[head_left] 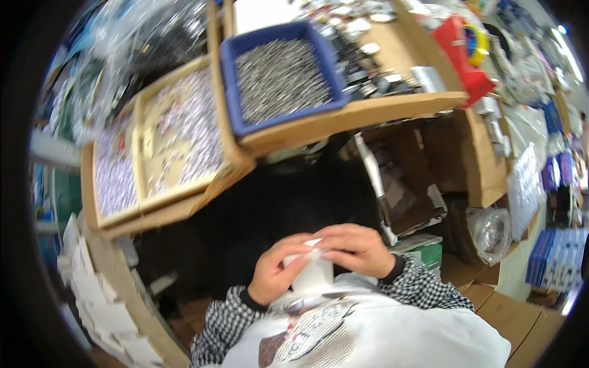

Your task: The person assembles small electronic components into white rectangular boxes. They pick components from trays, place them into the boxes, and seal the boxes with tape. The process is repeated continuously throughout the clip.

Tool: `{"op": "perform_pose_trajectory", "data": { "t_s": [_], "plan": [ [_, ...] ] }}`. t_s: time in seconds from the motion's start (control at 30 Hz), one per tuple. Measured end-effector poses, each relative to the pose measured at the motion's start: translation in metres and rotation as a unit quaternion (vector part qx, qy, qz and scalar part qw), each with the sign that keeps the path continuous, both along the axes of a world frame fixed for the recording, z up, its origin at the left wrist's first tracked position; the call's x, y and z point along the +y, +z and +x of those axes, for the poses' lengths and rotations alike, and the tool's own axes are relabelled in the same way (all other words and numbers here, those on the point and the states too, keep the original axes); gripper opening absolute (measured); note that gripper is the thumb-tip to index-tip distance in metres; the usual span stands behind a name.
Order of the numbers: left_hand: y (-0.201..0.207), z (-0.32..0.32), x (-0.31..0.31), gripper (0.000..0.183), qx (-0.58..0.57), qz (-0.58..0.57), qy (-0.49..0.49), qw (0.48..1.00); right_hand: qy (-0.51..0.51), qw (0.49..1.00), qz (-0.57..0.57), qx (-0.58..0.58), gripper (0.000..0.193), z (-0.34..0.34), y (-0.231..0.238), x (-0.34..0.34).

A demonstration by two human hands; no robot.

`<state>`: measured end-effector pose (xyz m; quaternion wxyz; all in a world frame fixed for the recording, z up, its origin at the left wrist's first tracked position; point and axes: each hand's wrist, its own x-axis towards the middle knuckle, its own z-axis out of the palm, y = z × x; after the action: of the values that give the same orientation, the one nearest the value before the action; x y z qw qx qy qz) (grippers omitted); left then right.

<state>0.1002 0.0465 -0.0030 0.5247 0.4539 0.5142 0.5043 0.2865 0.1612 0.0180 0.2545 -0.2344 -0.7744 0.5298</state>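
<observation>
Close in front of my body, both hands are closed around a small white box (314, 275). My left hand (276, 268) grips its left side, with the thumb across the front. My right hand (359, 248) lies over the upper right of it, fingers bent across the top edge. A pale flap or corner shows between the fingertips of the two hands. Motion blur and the fingers hide much of the box, so its contents cannot be seen.
Ahead stands a blue tray (230, 86) full of small metal pieces. A divided wooden tray (140, 156) with small pale pieces is at the left. White flat boxes (110, 313) are stacked at lower left. An opened cardboard box (451, 147) and yellow tape roll (480, 46) are at right.
</observation>
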Motion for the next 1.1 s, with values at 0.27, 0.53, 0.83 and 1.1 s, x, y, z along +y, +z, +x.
{"op": "perform_pose_trajectory", "data": {
  "t_s": [0.27,0.53,0.83,1.1],
  "plan": [
    [0.006,0.009,0.006,0.014,-0.088,-0.030,0.030,0.995,-0.400,0.872,0.279,0.024,0.010,0.068,0.071,0.123],
    [0.000,0.010,0.006,0.013,-0.069,-0.037,0.043,0.996,-0.490,0.872,-0.010,0.015,0.033,0.131,0.109,0.248],
    [0.001,0.014,0.002,0.021,0.010,0.019,0.078,0.997,-0.442,0.879,-0.040,0.174,0.021,0.115,0.118,0.236],
    [0.001,0.012,-0.001,0.012,-0.087,-0.028,0.058,0.994,-0.456,0.858,-0.101,0.212,0.023,0.122,0.109,0.215]
  ]
}}
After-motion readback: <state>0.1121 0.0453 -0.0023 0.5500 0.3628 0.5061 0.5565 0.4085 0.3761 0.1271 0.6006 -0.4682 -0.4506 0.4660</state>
